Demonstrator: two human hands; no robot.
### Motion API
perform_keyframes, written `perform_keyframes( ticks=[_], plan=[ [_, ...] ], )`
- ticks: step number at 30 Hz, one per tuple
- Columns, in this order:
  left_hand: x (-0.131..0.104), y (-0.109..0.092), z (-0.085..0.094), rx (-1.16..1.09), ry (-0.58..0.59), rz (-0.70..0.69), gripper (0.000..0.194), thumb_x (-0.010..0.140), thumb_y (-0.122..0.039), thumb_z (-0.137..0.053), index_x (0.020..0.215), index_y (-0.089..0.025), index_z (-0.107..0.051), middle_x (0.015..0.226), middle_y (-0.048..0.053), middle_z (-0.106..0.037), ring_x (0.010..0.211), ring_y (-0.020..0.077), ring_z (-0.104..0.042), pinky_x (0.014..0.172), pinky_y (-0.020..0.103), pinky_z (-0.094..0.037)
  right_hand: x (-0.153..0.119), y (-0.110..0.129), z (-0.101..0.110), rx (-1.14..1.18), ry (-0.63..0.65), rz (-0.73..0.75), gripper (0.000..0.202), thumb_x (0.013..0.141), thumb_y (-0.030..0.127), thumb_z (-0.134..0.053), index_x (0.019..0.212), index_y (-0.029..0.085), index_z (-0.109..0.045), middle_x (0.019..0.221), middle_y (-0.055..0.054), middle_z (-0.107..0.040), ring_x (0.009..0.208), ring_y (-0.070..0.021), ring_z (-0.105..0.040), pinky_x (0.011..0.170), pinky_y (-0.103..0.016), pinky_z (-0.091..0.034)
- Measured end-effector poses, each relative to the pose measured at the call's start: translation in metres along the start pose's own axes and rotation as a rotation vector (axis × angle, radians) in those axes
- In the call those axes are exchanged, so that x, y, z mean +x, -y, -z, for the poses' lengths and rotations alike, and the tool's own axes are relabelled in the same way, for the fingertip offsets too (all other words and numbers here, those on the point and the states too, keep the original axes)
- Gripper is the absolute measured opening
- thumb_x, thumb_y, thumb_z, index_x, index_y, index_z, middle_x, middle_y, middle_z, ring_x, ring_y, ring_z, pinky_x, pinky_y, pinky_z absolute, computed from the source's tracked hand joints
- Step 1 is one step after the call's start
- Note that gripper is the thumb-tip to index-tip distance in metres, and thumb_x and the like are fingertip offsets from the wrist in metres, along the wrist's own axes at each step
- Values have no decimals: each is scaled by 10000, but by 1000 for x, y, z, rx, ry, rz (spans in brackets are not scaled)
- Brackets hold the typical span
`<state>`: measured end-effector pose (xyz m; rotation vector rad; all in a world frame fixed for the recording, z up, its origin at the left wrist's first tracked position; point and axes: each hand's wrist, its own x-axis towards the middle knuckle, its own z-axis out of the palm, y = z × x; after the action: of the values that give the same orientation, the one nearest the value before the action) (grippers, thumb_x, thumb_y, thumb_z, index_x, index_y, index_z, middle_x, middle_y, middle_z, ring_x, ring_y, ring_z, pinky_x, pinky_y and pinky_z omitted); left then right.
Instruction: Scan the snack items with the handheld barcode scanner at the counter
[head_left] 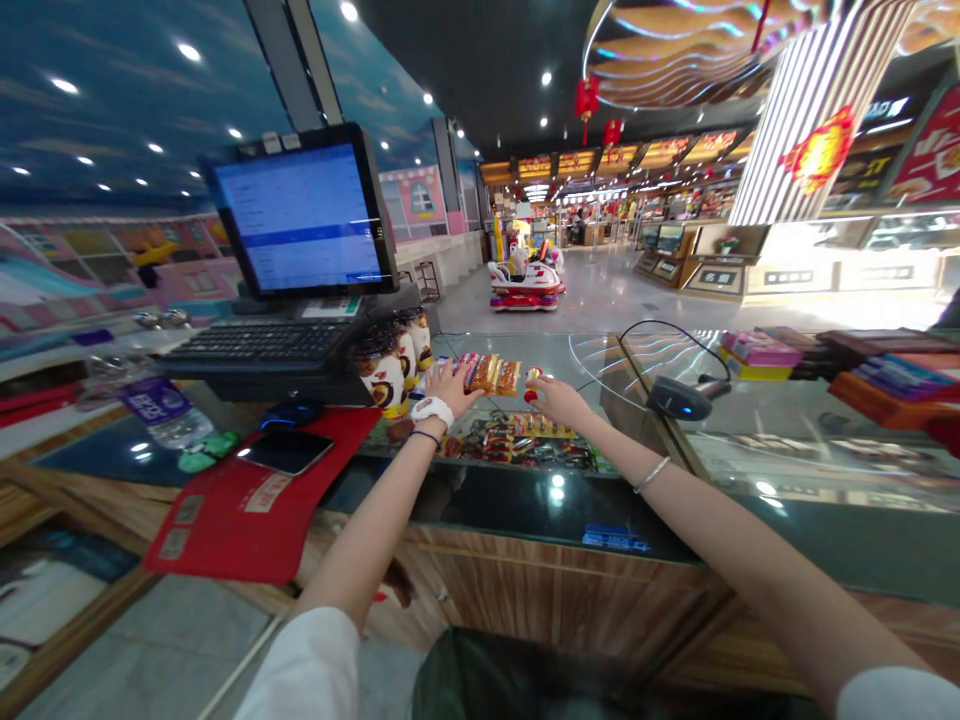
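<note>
Several small snack packets in orange-brown wrappers (491, 374) stand in a row on the glass counter. My left hand (448, 390) lies against the left end of this row, its fingers stretched out and spread over the packets there. At the right of the row, a little apart from it, my right hand (561, 402) pinches a small red-and-white item (532, 394) between thumb and fingers. Its exact kind is too small to make out. Brown-and-white patterned cups (390, 375) stand just left of my left hand.
A monitor (304, 220) and a keyboard (262, 342) occupy the left side. A phone (286, 452) lies on a red mat (232, 525) beside a bottle (169, 410). To the right are a barcode scanner (679, 398) with a cable and stacked boxes (761, 348). Packaged goods (517, 442) show beneath the glass.
</note>
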<state>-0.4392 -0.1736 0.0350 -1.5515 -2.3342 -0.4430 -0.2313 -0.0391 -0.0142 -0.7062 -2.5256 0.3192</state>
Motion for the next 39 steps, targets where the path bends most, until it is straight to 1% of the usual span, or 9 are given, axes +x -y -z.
perform_keyframes(
  ticks=[3, 7, 10, 15, 21, 28, 34, 37, 39],
  plan=[
    [-2, 21, -2, 14, 69, 94, 741, 804, -556, -682, 1466, -295, -473, 1590, 142, -369, 1458, 443, -305, 1183, 604, -220, 1, 5, 6, -15, 29, -70, 338, 912, 245, -591, 1249, 231, -608, 1185, -123, -721, 1044, -302, -700, 901, -399, -517],
    [-3, 30, -10, -2, 147, 147, 818, 807, -640, -626, 1525, -331, -384, 1639, 113, -285, 1494, 447, -228, 1194, 608, -195, 6, 10, 7, -61, 69, -133, 365, 937, 296, -568, 1292, 213, -543, 1116, -135, -746, 1018, -322, -709, 848, -394, -519],
    [-1, 33, -16, -20, 206, 173, 819, 813, -681, -579, 1534, -361, -356, 1642, 108, -277, 1491, 453, -234, 1179, 643, -194, 12, 15, -1, -61, 77, -117, 416, 947, 296, -551, 1350, 205, -509, 1154, -158, -732, 1041, -329, -702, 869, -420, -518],
    [4, 38, -25, -52, 265, 172, 836, 830, -723, -515, 1558, -383, -283, 1627, 123, -310, 1463, 467, -291, 1143, 692, -226, 22, 26, -17, -107, 107, -121, 527, 965, 387, -533, 1470, 290, -421, 1309, -153, -655, 1199, -326, -619, 996, -529, -459],
    [16, 42, -31, 21, 354, 171, 842, 866, -738, -438, 1583, -371, -194, 1668, 93, -195, 1502, 464, -177, 1177, 675, -181, 27, 48, -15, -186, 210, -255, 677, 1016, 521, -379, 1577, 176, -221, 1423, -257, -527, 1308, -364, -514, 1065, -597, -344],
    [28, 44, -32, 19, 375, 171, 847, 867, -734, -452, 1585, -381, -173, 1673, 93, -177, 1500, 470, -177, 1171, 678, -198, 39, 56, -19, -266, 186, -275, 649, 1029, 479, -350, 1556, 108, -267, 1391, -301, -535, 1261, -370, -550, 1091, -585, -279],
    [21, 37, -27, 25, 312, 176, 830, 891, -699, -460, 1590, -346, -185, 1676, 112, -148, 1509, 461, -146, 1175, 684, -184, 38, 51, -22, -218, 182, -282, 663, 1026, 485, -361, 1589, 184, -181, 1475, -266, -473, 1333, -375, -489, 1086, -604, -297],
    [12, 28, -23, 54, 204, 60, 841, 904, -643, -505, 1597, -299, -177, 1678, 118, -131, 1530, 409, -118, 1203, 652, -145, 31, 49, -22, -180, 147, -294, 691, 1011, 483, -401, 1596, 221, -143, 1590, -240, -317, 1381, -379, -442, 1089, -588, -324],
    [7, 19, -21, 57, 151, -60, 812, 915, -609, -516, 1593, -293, -199, 1675, 100, -158, 1538, 359, -139, 1225, 613, -126, 27, 47, -20, -153, 102, -294, 688, 991, 447, -449, 1579, 196, -195, 1602, -227, -298, 1370, -370, -460, 1093, -545, -349]
  ],
)
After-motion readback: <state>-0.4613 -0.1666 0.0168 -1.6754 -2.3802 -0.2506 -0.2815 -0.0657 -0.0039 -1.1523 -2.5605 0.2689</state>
